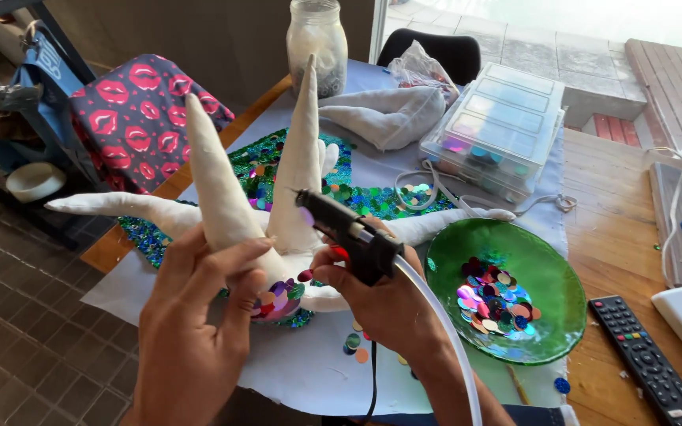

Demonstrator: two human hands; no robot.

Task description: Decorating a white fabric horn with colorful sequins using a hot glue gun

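Note:
My left hand (195,315) grips one long pointed arm of a white stuffed fabric star (222,197), lifted off the table. Several shiny round sequins (278,298) cover the star near its middle. My right hand (384,296) is wrapped around a black glue gun (349,233) with a clear glue stick at its back; the nozzle points at an upright arm of the star. A green glass plate (546,276) holding loose coloured sequins (495,304) lies just right of my right hand.
A white cloth (309,371) covers the wooden table. Green sequin fabric (372,201), a clear plastic compartment box (499,126), a glass jar (317,43), a grey stuffed piece (384,114), a black remote (645,359) and a lip-print cushion (140,118) surround the work.

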